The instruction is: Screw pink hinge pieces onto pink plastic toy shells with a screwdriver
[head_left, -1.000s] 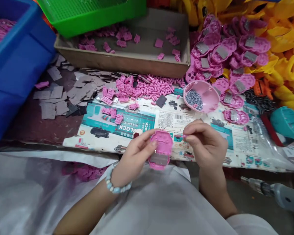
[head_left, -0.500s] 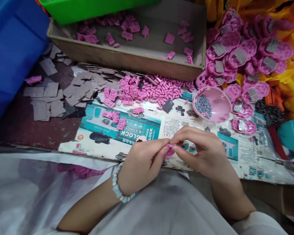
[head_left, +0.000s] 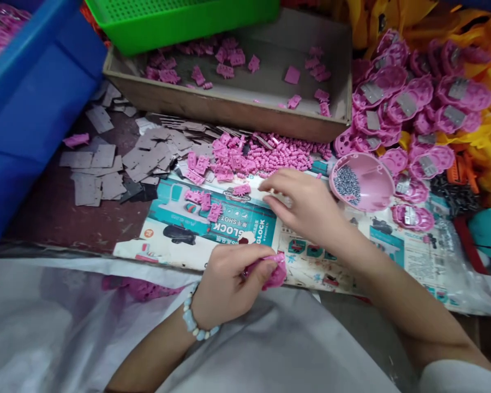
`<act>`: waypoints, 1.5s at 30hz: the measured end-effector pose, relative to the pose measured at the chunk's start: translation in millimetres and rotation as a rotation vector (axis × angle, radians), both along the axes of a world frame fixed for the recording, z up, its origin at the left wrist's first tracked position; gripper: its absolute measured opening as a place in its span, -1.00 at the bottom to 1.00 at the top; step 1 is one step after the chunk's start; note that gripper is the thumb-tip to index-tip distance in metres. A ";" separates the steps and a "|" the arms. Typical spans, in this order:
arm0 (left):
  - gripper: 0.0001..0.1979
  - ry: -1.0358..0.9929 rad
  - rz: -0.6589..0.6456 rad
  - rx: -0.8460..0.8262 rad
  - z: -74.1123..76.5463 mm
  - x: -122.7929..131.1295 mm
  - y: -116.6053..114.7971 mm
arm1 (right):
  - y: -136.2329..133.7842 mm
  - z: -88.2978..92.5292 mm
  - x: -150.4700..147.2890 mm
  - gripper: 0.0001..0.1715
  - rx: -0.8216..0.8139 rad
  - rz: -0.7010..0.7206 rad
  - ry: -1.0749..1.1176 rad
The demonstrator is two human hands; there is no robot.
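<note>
My left hand (head_left: 225, 284), with a beaded bracelet at the wrist, is closed around a pink plastic shell (head_left: 277, 274) near the table's front edge. Thumb and fingers cover much of the shell. My right hand (head_left: 300, 204) is stretched out over the printed cardboard (head_left: 265, 232), fingers apart and nothing visible in them. Just left of its fingertips lies a small pink bracket-like part (head_left: 241, 189). Beyond it are a heap of similar pink parts (head_left: 229, 155) and a pile of little ridged pink cylinders (head_left: 284, 155). A pink bowl (head_left: 378, 183) holding small metal screws (head_left: 347, 184) stands to its right.
Flat grey plates (head_left: 157, 153) lie at the left, beside a blue bin (head_left: 45, 120). A shallow box (head_left: 229, 106) with pink parts spans the back, a green basket (head_left: 188, 27) resting over it. Pink shells with metal plates (head_left: 407, 103) are heaped at the right.
My right hand has left the pink shell and moved forward and slightly left, its fingers opening. My left hand keeps the shell. The view has shifted slightly, with the table contents appearing farther right.
</note>
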State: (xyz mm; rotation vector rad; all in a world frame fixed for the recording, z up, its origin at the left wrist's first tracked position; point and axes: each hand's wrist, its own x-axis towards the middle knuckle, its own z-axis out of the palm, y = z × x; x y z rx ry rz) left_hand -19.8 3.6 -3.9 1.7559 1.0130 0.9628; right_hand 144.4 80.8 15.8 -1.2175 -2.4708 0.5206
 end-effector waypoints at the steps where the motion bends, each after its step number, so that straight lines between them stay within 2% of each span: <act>1: -0.88 -0.012 0.009 0.003 0.2 -0.4 -1.3 | 8.1 -7.1 -10.4 -0.90 0.033 0.032 -0.046; 4: -0.87 -0.027 0.042 0.003 0.5 -3.0 -3.7 | 20.0 -20.1 -33.6 -0.83 0.052 0.135 -0.120; 6: -0.86 -0.010 0.065 -0.014 0.3 -6.5 -3.5 | 17.2 -20.4 -33.6 -0.79 0.042 0.133 -0.136; 11: -0.85 0.003 0.085 -0.056 -2.7 -12.4 2.4 | -17.4 -16.6 16.3 -0.86 -0.055 -0.069 -0.038; 14: -0.84 -0.019 0.121 -0.172 -5.6 -7.1 8.7 | -45.6 -22.1 48.0 -0.97 0.006 -0.246 0.007; 15: -0.83 -0.031 0.142 -0.227 -6.4 -4.1 11.0 | -53.8 -24.4 55.4 -0.95 0.036 -0.291 0.021; 17: -0.80 -0.058 0.177 -0.333 -7.3 2.9 15.3 | -66.3 -28.5 65.4 -0.89 0.066 -0.326 0.059; 20: -0.78 -0.087 0.180 -0.432 -7.0 13.5 19.5 | -75.2 -34.1 71.9 -0.81 0.060 -0.287 0.116; 25: -0.77 -0.091 0.196 -0.465 -6.0 26.4 17.6 | -75.1 -37.1 67.9 -0.85 0.093 -0.275 0.161; 30: -0.72 -0.073 0.209 -0.445 -5.5 31.3 10.9 | -82.4 -20.1 44.9 -0.79 0.225 -0.415 0.281; 35: -0.71 -0.084 0.165 -0.397 -3.0 32.5 2.6 | -87.9 -14.6 23.0 -0.73 0.237 -0.314 0.344; 40: -0.69 -0.054 0.106 -0.307 -0.3 33.8 -1.7 | -88.1 -14.3 18.0 -0.72 0.249 -0.352 0.336; 45: -0.83 -0.059 0.147 -0.251 4.2 32.8 -1.5 | -95.9 -3.7 17.3 -0.73 0.263 -0.335 0.364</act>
